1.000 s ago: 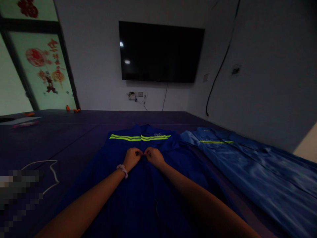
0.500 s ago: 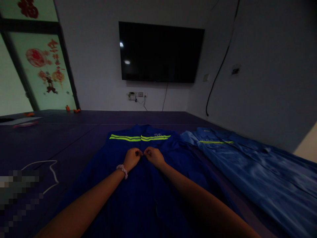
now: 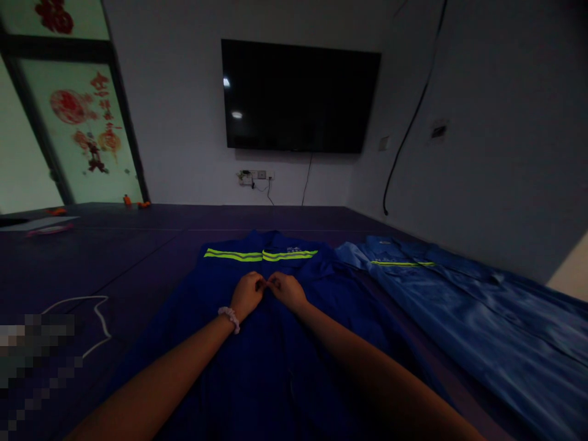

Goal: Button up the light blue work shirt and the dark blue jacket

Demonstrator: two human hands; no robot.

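Observation:
A dark blue work jacket lies spread out front side up before me, its collar away from me. Yellow-green reflective strips cross its chest. Just below the strips, my left hand pinches the jacket's front opening, fingertips pressed together. My right hand pinches the same opening from the other side, and the fingertips of both hands meet. Whatever small part sits between the fingers is hidden. A pink scrunchie circles my left wrist.
To the right lies a second, lighter blue garment with a yellow strip. A white cable curls over the purple floor surface at left, near a blurred-out patch. A television hangs on the far wall.
My two hands have come closer, so the small gap between their fingertips has closed. The jacket stays where it was.

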